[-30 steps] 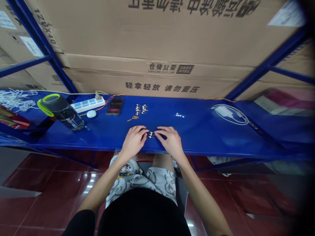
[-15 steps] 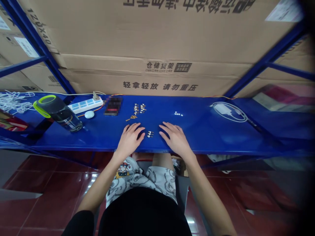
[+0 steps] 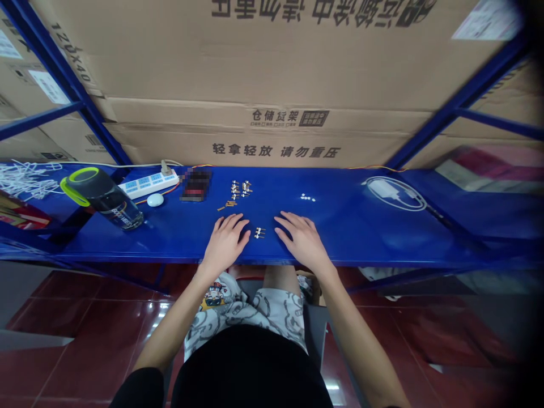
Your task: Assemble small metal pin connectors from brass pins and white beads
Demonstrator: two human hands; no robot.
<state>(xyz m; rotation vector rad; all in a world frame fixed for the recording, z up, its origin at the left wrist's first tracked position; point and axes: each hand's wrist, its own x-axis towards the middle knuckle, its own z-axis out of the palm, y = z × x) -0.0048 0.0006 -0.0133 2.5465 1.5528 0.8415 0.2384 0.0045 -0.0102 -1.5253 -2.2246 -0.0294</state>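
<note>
My left hand (image 3: 226,238) rests flat on the blue shelf (image 3: 365,238), fingers apart and holding nothing. Opposite it, my right hand (image 3: 301,238) lies in the same way, also with spread fingers. Between them is a small group of white-and-brass pieces (image 3: 259,233), nearest my left thumb and touched by neither hand. Beyond my left hand sit several similar white-and-brass pieces (image 3: 235,190) in two columns, with loose brass pieces (image 3: 230,203) just in front. Several small white pieces (image 3: 307,197) lie beyond my right hand.
On the left are a dark bottle (image 3: 113,201) with a green loop, a power strip (image 3: 148,183), a white round object (image 3: 155,199) and a blurred dark item (image 3: 196,186). A white charger with coiled cable (image 3: 386,188) lies right. Cardboard (image 3: 170,130) stands behind.
</note>
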